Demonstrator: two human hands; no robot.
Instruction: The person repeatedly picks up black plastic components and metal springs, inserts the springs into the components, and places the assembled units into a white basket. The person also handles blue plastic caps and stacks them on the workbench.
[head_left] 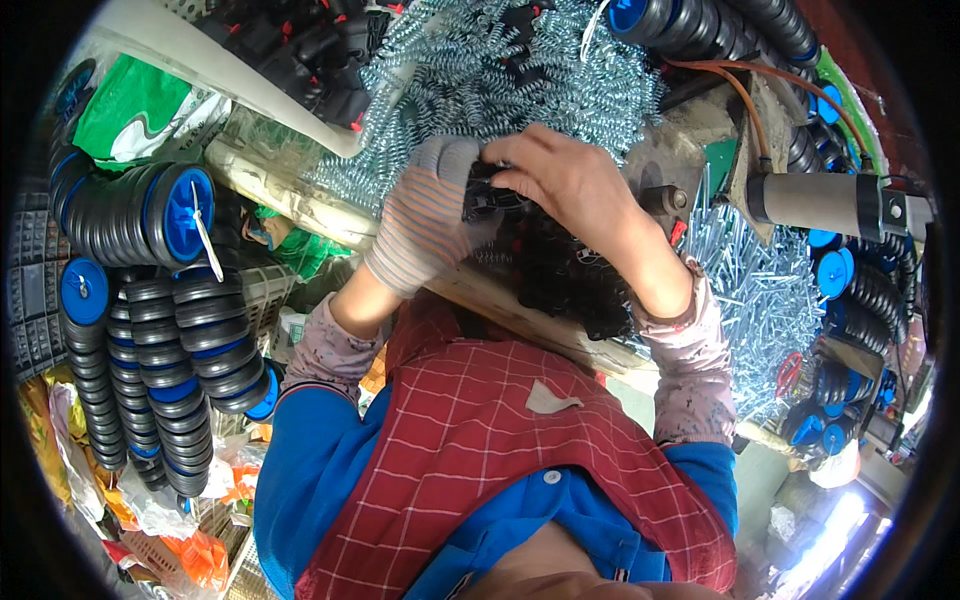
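Observation:
My left hand [425, 215], in a striped grey knit glove, is closed around a small black plastic part [488, 196]. My bare right hand [570, 185] meets it from the other side, its thumb and bent fingertips pinching at the part's upper end. The fingers cover much of the part, so its full shape stays hidden. Just beyond both hands spreads a heap of silvery coil springs [520, 85]. Beneath my right wrist lies a dark pile of black plastic parts [575, 285].
Loose metal pins [755, 290] are heaped at the right, below a grey cylinder [810, 200] with orange hoses. More black parts with red bits [290, 60] lie at the far left behind a white rim [240, 75]. Stacked black rings with blue end caps [190, 215] stand at the left.

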